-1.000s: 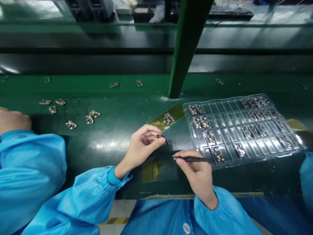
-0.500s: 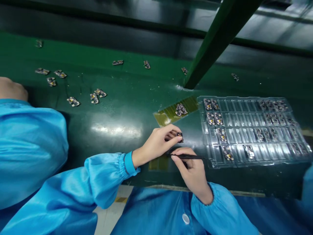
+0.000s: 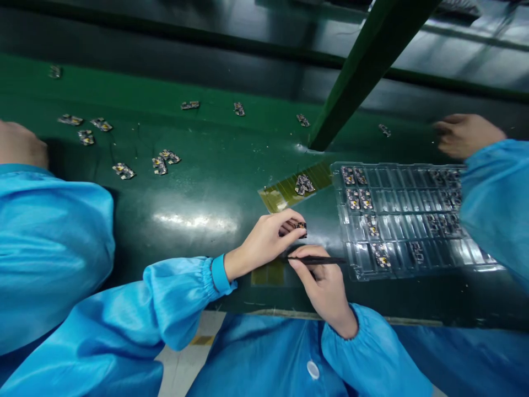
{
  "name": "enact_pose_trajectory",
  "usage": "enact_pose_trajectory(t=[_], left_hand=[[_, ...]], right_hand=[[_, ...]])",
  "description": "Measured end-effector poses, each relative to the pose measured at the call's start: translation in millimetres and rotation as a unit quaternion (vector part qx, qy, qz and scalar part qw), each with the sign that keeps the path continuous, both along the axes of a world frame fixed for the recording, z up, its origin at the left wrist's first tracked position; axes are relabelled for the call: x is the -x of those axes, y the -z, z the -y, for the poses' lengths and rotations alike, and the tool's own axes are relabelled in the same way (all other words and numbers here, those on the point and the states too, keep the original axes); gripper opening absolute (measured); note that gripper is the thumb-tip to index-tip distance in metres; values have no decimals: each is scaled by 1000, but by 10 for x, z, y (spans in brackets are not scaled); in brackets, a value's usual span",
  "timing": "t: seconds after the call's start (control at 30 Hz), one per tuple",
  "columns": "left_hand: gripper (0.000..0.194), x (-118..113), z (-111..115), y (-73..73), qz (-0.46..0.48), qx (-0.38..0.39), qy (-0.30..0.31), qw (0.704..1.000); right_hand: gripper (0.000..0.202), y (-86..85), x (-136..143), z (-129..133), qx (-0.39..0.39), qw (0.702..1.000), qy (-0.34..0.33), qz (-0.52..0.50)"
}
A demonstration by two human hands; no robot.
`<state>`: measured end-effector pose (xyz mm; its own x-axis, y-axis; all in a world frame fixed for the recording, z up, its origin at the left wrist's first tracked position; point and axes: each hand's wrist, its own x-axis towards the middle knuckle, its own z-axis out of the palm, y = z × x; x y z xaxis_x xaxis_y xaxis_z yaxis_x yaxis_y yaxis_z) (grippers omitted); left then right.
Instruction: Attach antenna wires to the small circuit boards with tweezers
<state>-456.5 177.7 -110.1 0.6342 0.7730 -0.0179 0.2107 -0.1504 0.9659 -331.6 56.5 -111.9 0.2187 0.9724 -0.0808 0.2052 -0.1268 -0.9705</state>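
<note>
My left hand (image 3: 266, 240) pinches a small circuit board (image 3: 301, 229) between thumb and fingers, above the green table. Just below and to its right, my right hand (image 3: 324, 281) grips black tweezers (image 3: 320, 259) lying nearly level, their tip end pointing left towards my left wrist. Behind my hands, a small pile of boards (image 3: 305, 184) rests on a strip of yellow film (image 3: 281, 194). Another piece of yellow film (image 3: 268, 274) lies partly under my left forearm. A clear compartment tray (image 3: 399, 207) to the right holds several boards.
Loose boards (image 3: 124, 171) lie at the left and along the back of the green table (image 3: 215, 160). A green post (image 3: 363, 66) stands behind the tray. One person's hand (image 3: 469, 135) and sleeve reach over the tray's right side; another person's arm (image 3: 53, 237) is at the left.
A person's hand and blue sleeve have come in from the right, over the tray's right side. My hands keep nearly the same place and hold.
</note>
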Motion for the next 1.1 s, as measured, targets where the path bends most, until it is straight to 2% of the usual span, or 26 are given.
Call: enact_pose_trajectory(t=[0.27,0.53,0.63,0.7,0.73,0.77,0.83,0.87,0.93,1.0,1.1], left_hand=[[11,7,4,15,10,6,9,1000],[10,-22,-2,32,10,13,1,1000],[12,32,-1,-61,57,16,-48,997],[12,146,48,-178,94,-12,-98,991],[11,224,93,-236,104,-35,-103,989],[10,309,149,-283,110,-62,-77,989],[12,478,283,-321,109,-106,63,986],[13,551,350,-310,92,-128,131,979],[13,656,461,-241,39,-170,209,962],[13,705,524,-156,-15,-188,214,958],[9,707,545,-77,-56,-169,191,965]], right_hand=[[2,-24,-16,-16,3,1000,-13,21],[7,-17,17,-39,28,999,29,-19],[7,-47,27,-69,43,997,59,-41],[7,-65,31,-83,50,995,70,-54],[7,-72,32,-88,52,994,72,-59],[7,-78,33,-91,52,994,74,-64],[8,-89,34,-96,54,993,73,-75],[8,-94,34,-99,54,993,74,-81],[9,-105,33,-105,53,992,76,-88],[9,-117,30,-112,53,991,75,-94],[10,-132,27,-118,57,989,77,-111]])
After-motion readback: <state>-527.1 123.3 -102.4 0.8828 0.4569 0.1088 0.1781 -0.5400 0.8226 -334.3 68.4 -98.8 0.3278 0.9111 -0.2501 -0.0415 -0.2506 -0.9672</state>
